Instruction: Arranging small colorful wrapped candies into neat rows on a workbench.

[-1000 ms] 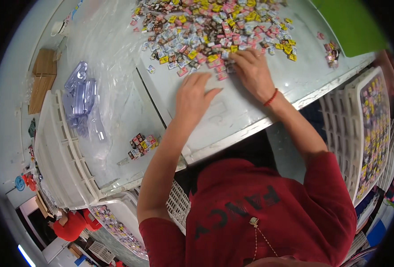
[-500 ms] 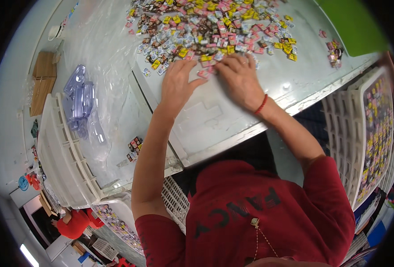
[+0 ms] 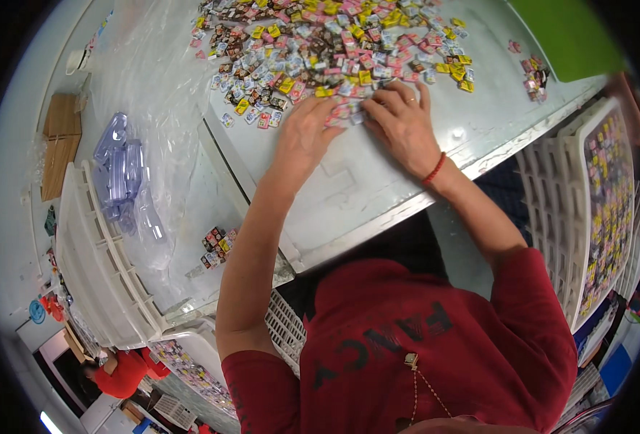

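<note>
Candy pile [image 3: 334, 43], both hands' fingers [image 3: 349, 108] raking edge

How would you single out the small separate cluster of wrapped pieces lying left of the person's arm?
Start at the white table with the big heap of small colourful wrapped pieces. Go down along the left forearm to the crinkled clear plastic sheet. The small cluster lies there alone, far from the heap and both hands.

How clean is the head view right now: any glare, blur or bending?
Head view: both hands and the small wrapped pieces look sharp; mild glare on the clear plastic sheet; table edge bows near the rim; corners black.
</note>
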`<state>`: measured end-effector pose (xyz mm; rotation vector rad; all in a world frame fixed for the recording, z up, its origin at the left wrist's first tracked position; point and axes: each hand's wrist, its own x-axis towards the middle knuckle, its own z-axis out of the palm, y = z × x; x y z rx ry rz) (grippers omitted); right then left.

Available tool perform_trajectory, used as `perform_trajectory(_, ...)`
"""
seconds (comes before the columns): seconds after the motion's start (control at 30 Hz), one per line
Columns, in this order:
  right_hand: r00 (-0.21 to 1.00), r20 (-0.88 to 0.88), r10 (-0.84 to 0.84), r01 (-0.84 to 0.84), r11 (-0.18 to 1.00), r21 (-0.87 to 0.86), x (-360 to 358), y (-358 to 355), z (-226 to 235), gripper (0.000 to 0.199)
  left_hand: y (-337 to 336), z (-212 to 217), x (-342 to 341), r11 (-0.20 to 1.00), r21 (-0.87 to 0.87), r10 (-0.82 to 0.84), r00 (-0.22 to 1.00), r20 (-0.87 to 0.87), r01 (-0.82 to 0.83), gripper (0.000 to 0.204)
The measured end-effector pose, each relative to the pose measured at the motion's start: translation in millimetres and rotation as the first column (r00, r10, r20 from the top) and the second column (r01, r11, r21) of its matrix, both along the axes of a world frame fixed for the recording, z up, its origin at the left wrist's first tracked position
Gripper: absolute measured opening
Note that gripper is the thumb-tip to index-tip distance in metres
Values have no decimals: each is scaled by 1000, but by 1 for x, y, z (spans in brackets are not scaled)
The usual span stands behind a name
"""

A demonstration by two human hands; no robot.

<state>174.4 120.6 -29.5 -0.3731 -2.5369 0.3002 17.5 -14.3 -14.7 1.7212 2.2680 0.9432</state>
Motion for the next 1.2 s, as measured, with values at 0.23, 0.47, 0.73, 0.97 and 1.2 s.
perform_trajectory(0.23, 993, 66, 101, -106, 991, 82, -6, 10, -7, 35, 11, -9, 3, 999, 39, -3, 999, -54, 5, 27)
perform_trajectory(0.47, 979, 60, 196, -202, 972, 121, -14, 12, 0, 29, -10, 8, -5, 990, -77, -119, 992, 45, 122, 16)
perform_trajectory(0.73, 988, 84, 133, -130, 991, -35, 1, -10, 5, 28, -18, 11, 12, 987, -99, -115, 985, 129, 128, 17)
perform_trajectory(0.97, 997, 45, 66, -64, 997, -50, 5, -20, 7, 30, -23, 6, 19, 996, 6, -94, 996, 1, 94, 39)
perform_trajectory(1.2, 997, 73, -11, 14, 999, -30, 2, -27, 5, 31, -23, 5, 22, 994, -112, -1, 991, 132, 15, 42)
